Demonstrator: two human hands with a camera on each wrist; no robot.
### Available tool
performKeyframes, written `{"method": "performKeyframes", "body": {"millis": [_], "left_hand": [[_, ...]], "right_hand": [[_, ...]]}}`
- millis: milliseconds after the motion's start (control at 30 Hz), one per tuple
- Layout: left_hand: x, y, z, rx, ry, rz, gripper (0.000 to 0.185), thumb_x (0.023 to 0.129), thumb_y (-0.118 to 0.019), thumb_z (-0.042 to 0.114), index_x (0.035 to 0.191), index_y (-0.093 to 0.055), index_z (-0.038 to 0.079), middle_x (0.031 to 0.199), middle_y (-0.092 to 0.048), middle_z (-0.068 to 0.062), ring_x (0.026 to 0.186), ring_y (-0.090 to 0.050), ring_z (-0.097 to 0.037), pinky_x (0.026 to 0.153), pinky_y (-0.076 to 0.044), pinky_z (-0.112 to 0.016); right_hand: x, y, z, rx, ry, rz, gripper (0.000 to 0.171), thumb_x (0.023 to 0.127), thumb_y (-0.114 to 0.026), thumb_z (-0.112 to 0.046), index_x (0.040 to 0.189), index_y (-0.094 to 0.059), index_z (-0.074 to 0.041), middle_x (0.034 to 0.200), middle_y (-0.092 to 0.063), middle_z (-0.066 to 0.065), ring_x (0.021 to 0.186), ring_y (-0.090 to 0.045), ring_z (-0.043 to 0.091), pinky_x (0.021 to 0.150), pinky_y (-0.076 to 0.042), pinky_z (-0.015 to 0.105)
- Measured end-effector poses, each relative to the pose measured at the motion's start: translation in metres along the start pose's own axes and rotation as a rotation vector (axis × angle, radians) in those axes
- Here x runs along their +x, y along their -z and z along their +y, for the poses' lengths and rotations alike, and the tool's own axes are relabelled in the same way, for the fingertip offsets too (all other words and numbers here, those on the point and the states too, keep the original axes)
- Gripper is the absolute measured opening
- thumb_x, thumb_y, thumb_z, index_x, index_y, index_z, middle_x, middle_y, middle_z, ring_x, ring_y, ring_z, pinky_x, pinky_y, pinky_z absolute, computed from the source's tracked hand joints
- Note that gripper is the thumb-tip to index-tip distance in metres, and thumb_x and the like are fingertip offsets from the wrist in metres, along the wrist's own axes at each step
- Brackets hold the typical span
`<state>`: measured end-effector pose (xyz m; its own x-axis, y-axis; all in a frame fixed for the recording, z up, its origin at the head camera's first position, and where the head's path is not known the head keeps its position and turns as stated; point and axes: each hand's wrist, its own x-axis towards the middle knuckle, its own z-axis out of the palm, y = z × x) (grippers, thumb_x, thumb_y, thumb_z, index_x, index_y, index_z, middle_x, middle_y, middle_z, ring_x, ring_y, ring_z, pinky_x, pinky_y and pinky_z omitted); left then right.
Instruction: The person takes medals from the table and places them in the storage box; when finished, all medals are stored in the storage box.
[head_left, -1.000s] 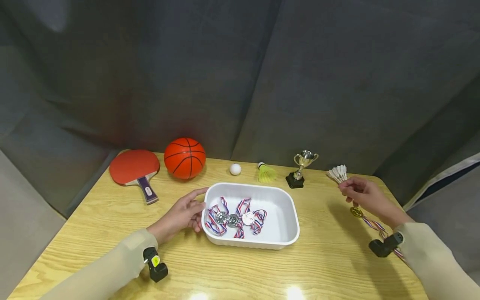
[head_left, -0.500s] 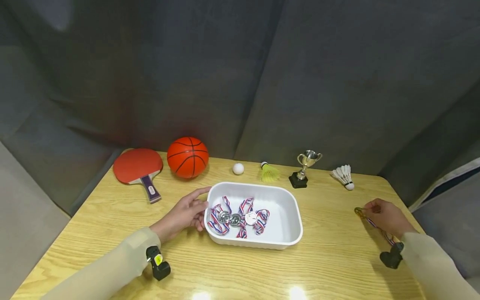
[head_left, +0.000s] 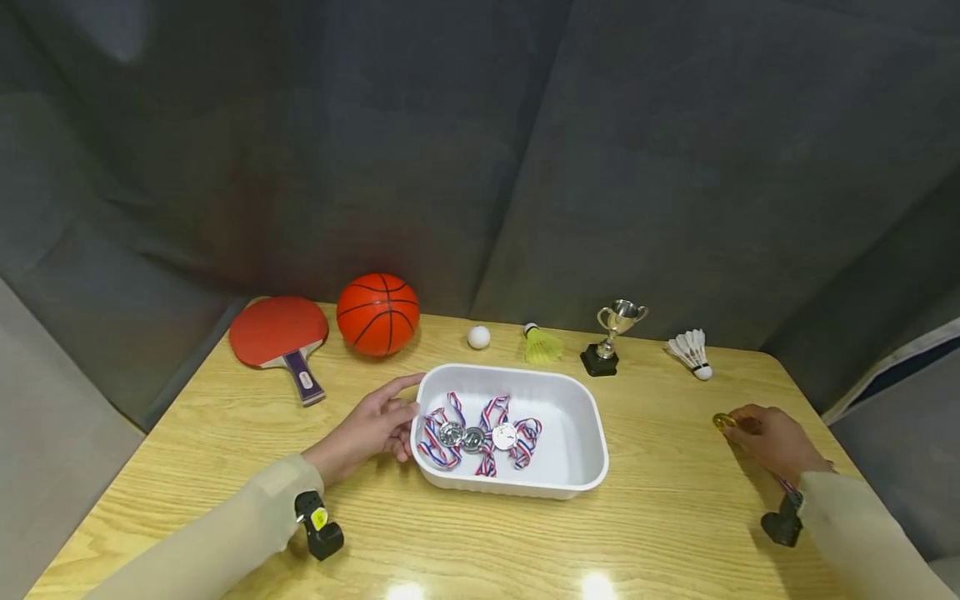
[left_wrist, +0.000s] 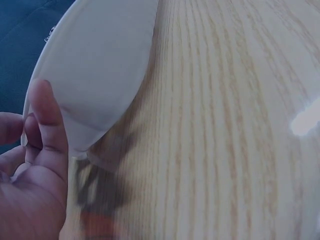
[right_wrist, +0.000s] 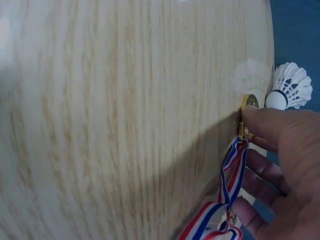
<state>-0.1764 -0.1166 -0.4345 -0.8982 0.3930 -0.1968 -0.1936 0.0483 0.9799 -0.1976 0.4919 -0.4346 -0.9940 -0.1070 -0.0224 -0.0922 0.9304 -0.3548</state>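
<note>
Head view. Right hand low over the right side of the table, fingers curled round a gold medal that sticks out toward the tray; striped ribbon trailing back under the wrist. White tray well apart, to the left of that hand, long axis running left to right across the table, three silver medals with striped ribbons bunched in its left half, right half bare. Left hand at the tray's left end, fingers nearly straight and touching the rim, gripping nothing. Right hand much the nearer to the gold medal; left hand nearer the tray. Along the back edge: red paddle, basketball, white ball, yellow shuttlecock, small trophy, white shuttlecock.

Left wrist view. Thumb and palm of left hand against the outer wall of the white tray, fingers loose, nothing clasped. Bare wood grain beyond.

Right wrist view. Gold medal pinched edge-on between thumb and fingers of right hand, disc close to the table, touching or just clear impossible to tell. Ribbon hanging from the medal, folded back through the lower fingers. White shuttlecock just beyond the fingertips.
</note>
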Motion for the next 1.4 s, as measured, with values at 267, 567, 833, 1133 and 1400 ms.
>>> {"method": "performKeyframes", "body": {"millis": [267,567,833,1133,1400], "left_hand": [[0.000,0.001,-0.001,0.002,0.012,0.003,0.057,0.111,-0.049,0.014,0.165,-0.031,0.019,0.097,-0.063,-0.012,0.067,-0.061,-0.012,0.059,-0.058,-0.020],[0.001,-0.002,-0.001,-0.013,0.016,0.015,0.057,0.110,-0.049,0.011,0.164,-0.033,0.018,0.093,-0.064,-0.010,0.064,-0.061,-0.012,0.057,-0.057,-0.020],[-0.001,-0.002,0.001,-0.013,0.009,0.013,0.057,0.110,-0.049,0.011,0.164,-0.032,0.018,0.094,-0.064,-0.010,0.065,-0.061,-0.012,0.057,-0.057,-0.019],[-0.001,-0.001,0.004,0.002,0.011,0.003,0.056,0.111,-0.049,0.013,0.164,-0.033,0.018,0.093,-0.063,-0.009,0.067,-0.061,-0.012,0.058,-0.057,-0.020],[-0.001,-0.001,0.003,0.001,0.018,0.012,0.056,0.110,-0.049,0.013,0.164,-0.034,0.019,0.092,-0.063,-0.009,0.067,-0.061,-0.012,0.058,-0.058,-0.020]], "right_hand": [[0.002,0.004,-0.005,0.027,-0.113,-0.026,0.037,0.100,-0.067,-0.016,0.121,-0.050,0.011,0.103,-0.069,0.031,0.087,-0.068,0.031,0.070,-0.056,0.038],[0.000,0.003,-0.003,0.094,-0.093,-0.056,0.040,0.106,-0.057,-0.015,0.129,-0.055,0.018,0.106,-0.071,0.030,0.083,-0.067,0.022,0.068,-0.056,0.035],[0.000,0.002,-0.004,0.213,-0.098,-0.058,0.033,0.109,-0.050,-0.012,0.121,-0.055,0.019,0.092,-0.074,0.016,0.071,-0.065,0.004,0.063,-0.055,0.022],[-0.004,0.012,-0.019,0.359,-0.155,-0.061,0.043,0.110,-0.050,-0.017,0.129,-0.044,0.020,0.104,-0.072,0.014,0.080,-0.065,-0.003,0.072,-0.060,0.020],[-0.005,0.031,-0.034,0.547,-0.075,-0.024,0.045,0.110,-0.055,-0.022,0.138,-0.041,0.011,0.094,-0.069,-0.015,0.084,-0.071,0.002,0.078,-0.064,0.020]]}}
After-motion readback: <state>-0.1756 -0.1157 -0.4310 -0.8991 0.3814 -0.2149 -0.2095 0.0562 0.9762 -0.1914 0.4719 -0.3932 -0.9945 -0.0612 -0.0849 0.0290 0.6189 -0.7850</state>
